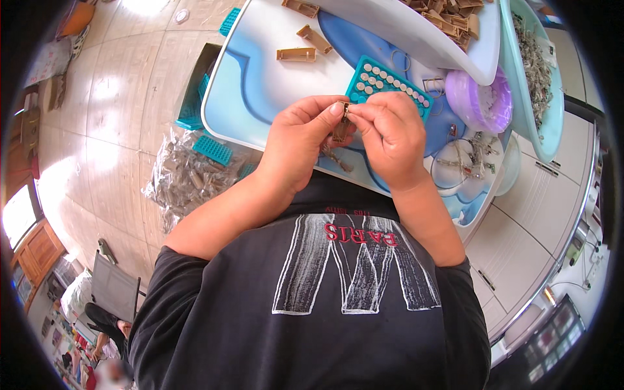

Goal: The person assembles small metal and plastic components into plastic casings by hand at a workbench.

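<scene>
Close to the table's near edge, my left hand [300, 134] is closed around a narrow brown plastic casing [340, 132], held roughly upright. My right hand [394, 138] pinches at the casing's top end; whatever small part lies between its fingertips is hidden. Just beyond both hands sits a teal rack [388, 86] with rows of round, white-topped pieces, partly covered by my right hand. Similar brown casings lie further off on the table: one casing [296, 54] flat, another casing [314, 39] at an angle, and a third casing [300, 8] at the far edge.
A white tub [484, 65] heaped with brown casings stands far right, beside a purple basin [460, 104] and a teal basin [548, 143] of wired parts. Loose wires [478, 156] lie right. On the floor at left are a bag of brown pieces [179, 179] and a box [193, 97].
</scene>
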The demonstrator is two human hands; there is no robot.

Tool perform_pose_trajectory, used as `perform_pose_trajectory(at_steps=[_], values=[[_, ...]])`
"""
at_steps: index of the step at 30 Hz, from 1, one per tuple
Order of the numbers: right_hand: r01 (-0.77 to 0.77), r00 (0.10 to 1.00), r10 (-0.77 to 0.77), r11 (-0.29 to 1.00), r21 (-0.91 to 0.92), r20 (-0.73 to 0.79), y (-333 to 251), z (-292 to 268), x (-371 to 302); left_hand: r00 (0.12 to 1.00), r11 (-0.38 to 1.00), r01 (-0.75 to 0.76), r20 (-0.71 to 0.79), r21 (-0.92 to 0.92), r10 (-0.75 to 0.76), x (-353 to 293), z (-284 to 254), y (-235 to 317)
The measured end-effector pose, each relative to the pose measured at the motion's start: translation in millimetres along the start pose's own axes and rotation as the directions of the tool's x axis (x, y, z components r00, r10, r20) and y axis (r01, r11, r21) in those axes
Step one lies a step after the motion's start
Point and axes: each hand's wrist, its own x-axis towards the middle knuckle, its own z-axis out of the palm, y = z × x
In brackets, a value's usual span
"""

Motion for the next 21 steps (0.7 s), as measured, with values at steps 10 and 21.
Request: perform_pose_trajectory(at_steps=[10,21], values=[[0.002,0.999,-0.005,0.995,-0.101,-0.035,17,-5,-2,0.998,0.999,0.039,-0.041,0.025,-0.038,-2,5,5],[-0.12,0.991,0.114,0.988,-0.097,-0.065,23,-1,-1,1.0,1.0,0.014,-0.026,0.013,-0.014,0,3,3]])
